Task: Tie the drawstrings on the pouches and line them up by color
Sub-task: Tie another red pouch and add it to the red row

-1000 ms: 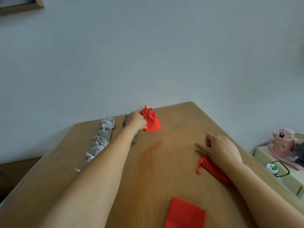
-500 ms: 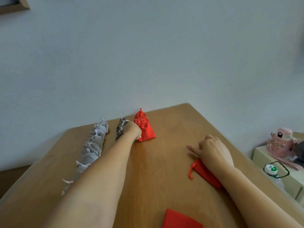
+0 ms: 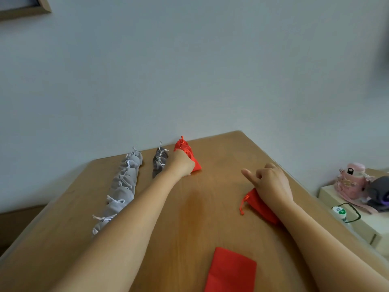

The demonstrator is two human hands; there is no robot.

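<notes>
My left hand (image 3: 181, 165) reaches to the far end of the wooden table (image 3: 197, 220) and grips a tied red pouch (image 3: 188, 150), its fingers hidden behind the knuckles. Left of it lie two dark grey tied pouches (image 3: 160, 161) and a row of several light grey tied pouches (image 3: 126, 182). My right hand (image 3: 269, 182) hovers with loosely curled fingers and the index out, its wrist over an untied red pouch (image 3: 257, 204). Another red pouch (image 3: 230, 270) lies flat near the front edge.
The table's far edge meets a pale wall. To the right stands a low cream cabinet (image 3: 357, 228) with a pink bottle (image 3: 350, 179), a dark object and a green-capped bottle (image 3: 340, 211). A picture frame (image 3: 25, 8) hangs top left.
My left hand has slid the tied red pouch farther back, next to the dark grey pouches. My right hand has stayed over the untied red pouch.
</notes>
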